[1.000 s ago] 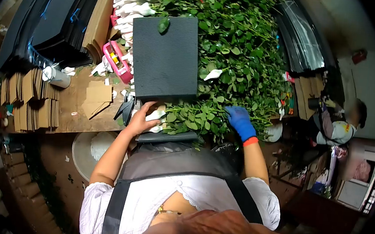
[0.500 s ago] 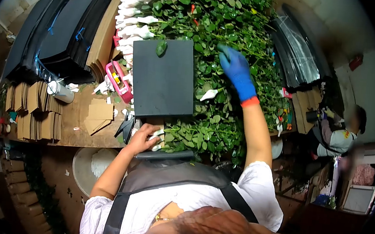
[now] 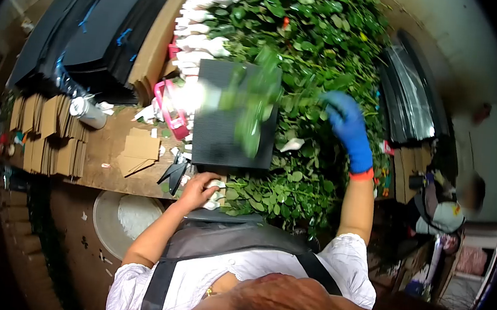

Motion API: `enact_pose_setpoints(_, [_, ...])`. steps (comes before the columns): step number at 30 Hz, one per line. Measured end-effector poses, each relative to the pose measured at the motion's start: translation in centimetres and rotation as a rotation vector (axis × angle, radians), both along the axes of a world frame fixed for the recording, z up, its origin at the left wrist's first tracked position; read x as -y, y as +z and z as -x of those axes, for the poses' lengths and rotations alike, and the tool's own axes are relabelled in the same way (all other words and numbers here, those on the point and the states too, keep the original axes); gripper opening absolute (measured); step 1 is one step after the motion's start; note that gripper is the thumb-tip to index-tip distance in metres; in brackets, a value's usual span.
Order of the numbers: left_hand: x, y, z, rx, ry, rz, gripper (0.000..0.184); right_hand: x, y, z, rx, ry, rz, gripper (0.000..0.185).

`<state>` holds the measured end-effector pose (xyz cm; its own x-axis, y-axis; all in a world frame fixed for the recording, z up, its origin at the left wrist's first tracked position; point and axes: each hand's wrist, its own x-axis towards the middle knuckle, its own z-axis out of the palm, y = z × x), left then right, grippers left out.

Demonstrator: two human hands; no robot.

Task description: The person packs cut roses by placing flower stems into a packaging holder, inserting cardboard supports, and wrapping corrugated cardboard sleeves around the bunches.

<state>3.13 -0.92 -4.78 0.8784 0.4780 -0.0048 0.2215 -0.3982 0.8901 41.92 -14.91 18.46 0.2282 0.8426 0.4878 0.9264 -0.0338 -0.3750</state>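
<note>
My right hand (image 3: 344, 119), in a blue glove with a red cuff, is closed around the stem of a rose (image 3: 260, 102). Its leaves and pale head are smeared by motion above a dark ribbed board (image 3: 232, 132). At the front table edge, my bare left hand (image 3: 199, 190) curls over white rosebuds (image 3: 215, 196) beside a leafy bunch (image 3: 280, 196). Another white bud (image 3: 292, 145) lies among leaves right of the board. Behind is a large pile of leafy rose stems (image 3: 315, 35), with white heads (image 3: 208, 45) lined up on its left.
On the left stand stacks of black sheets (image 3: 116, 26) and folded cardboard pieces (image 3: 51, 128). A pink tape dispenser (image 3: 172, 111), black scissors (image 3: 172, 174), a white can (image 3: 88, 113) and flat cards (image 3: 140, 151) lie nearby. Plastic-wrapped sheets (image 3: 409, 93) and another person (image 3: 437, 205) are at right.
My gloved right hand has drawn a rose from the pile, and it now sweeps across the board. The loose leaf on the board is no longer visible. My left hand stays by the buds.
</note>
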Motion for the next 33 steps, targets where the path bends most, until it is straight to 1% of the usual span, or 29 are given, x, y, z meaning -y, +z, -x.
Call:
enact_pose_setpoints(1, [0.1, -0.2, 0.0, -0.03, 0.046, 0.079, 0.034, 2.3, -0.2, 1.9, -0.076, 0.063, 0.103, 0.026])
enact_pose_setpoints(2, [-0.1, -0.8, 0.2, -0.129, 0.011, 0.122, 0.042, 4.6, -1.4, 3.3, -0.12, 0.083, 0.265, 0.026])
enact_pose_setpoints(3, [-0.5, -1.9, 0.4, -0.071, -0.035, 0.025, 0.049, 6.9, -3.4, 4.7, -0.171, 0.103, 0.421, 0.026])
enact_pose_setpoints(5, [-0.6, -2.7, 0.8, 0.034, -0.033, 0.059, 0.059, 10.3, -8.6, 7.5, -0.067, -0.107, 0.596, 0.027])
enact_pose_setpoints(6, [-0.4, -0.6, 0.4, -0.028, 0.011, 0.114, 0.063, 11.2, -10.6, 8.5, -0.028, -0.198, 0.697, 0.025])
enact_pose_setpoints(7, [-0.2, -1.1, 0.2, 0.084, 0.043, -0.048, 0.062, 11.7, -12.5, 9.5, 0.012, -0.286, 0.798, 0.024])
enact_pose_setpoints(9, [-0.2, -0.7, 0.1, 0.039, 0.027, 0.095, 0.063, 12.0, -16.7, 10.9, 0.046, -0.368, 0.817, 0.019])
enact_pose_setpoints(10, [-0.2, -0.4, 0.1, 0.034, 0.034, 0.054, 0.06, 12.6, -18.8, 11.3, 0.031, -0.326, 0.817, 0.022])
enact_pose_setpoints(13, [-0.8, -0.4, 0.1, -0.066, -0.082, -0.101, 0.053, 13.0, -19.8, 11.0, -0.083, -0.365, 0.903, 0.028])
enact_pose_setpoints(14, [-0.6, -0.3, -0.1, -0.033, -0.048, -0.095, 0.046, 11.8, -15.8, 10.9, -0.115, -0.381, 1.072, 0.035])
enact_pose_setpoints(15, [-0.4, -0.2, 0.0, -0.027, -0.041, -0.089, 0.047, 10.7, -13.3, 10.3, -0.098, -0.411, 1.028, 0.037])
enact_pose_setpoints(16, [-0.3, -0.2, -0.1, -0.02, -0.036, -0.085, 0.047, 10.6, -12.2, 9.5, -0.138, -0.423, 0.693, 0.036])
enact_pose_setpoints(17, [-0.3, -0.2, -0.1, -0.012, -0.032, -0.08, 0.048, 9.6, -10.8, 8.3, -0.168, -0.465, 0.534, 0.034])
enact_pose_setpoints(18, [-0.2, -0.2, -0.1, -0.022, -0.032, -0.09, 0.049, 7.7, -8.9, 7.4, -0.11, -0.49, 0.415, 0.031])
enact_pose_setpoints(19, [-0.1, -0.2, -0.1, -0.028, -0.034, -0.093, 0.049, 5.6, -7.0, 6.8, 0.001, -0.43, 0.099, 0.025])
enact_pose_setpoints(20, [-0.1, -0.4, -0.1, -0.034, -0.036, -0.097, 0.049, 3.9, -6.1, 5.4, 0.064, -0.429, 0.081, 0.032])
enact_pose_setpoints(21, [-0.2, -0.5, -0.1, -0.038, -0.035, -0.105, 0.049, 2.0, -7.0, 3.2, 0.223, -0.412, 0.005, 0.039])
enact_pose_setpoints(22, [-0.2, -0.4, 0.0, -0.045, -0.038, -0.085, 0.048, 0.1, -8.2, 0.7, 0.383, -0.464, 0.035, 0.044])
enact_pose_setpoints(23, [-0.2, -0.2, -0.1, -0.043, -0.042, -0.073, 0.048, -1.6, -9.2, -1.8, 0.525, -0.482, 0.022, 0.044])
enact_pose_setpoints(25, [-0.2, 0.0, -0.1, -0.046, -0.041, -0.096, 0.048, -3.7, -11.9, -6.4, 0.726, -0.517, 0.066, 0.037])
enact_pose_setpoints(27, [-0.1, 0.2, 0.0, -0.091, -0.029, -0.106, 0.047, -5.3, -7.6, -6.7, 0.491, -0.537, 0.322, 0.031])
enact_pose_setpoints(28, [-0.2, -0.1, -0.1, -0.074, -0.025, -0.107, 0.047, -6.0, -5.5, -6.7, 0.375, -0.539, 0.452, 0.028])
enact_pose_setpoints(29, [-0.1, -0.4, 0.1, -0.062, -0.021, -0.1, 0.047, -5.7, -5.0, -7.2, 0.445, -0.513, 0.071, 0.02])
enact_pose_setpoints(31, [0.0, -0.4, 0.1, -0.09, -0.006, -0.109, 0.047, -5.5, 0.9, -6.5, 0.621, -0.474, -0.186, 0.031])
enact_pose_setpoints(33, [-0.1, -1.2, 0.1, -0.085, 0.002, -0.08, 0.046, -6.7, 5.0, -7.5, 0.687, -0.508, -0.233, 0.03])
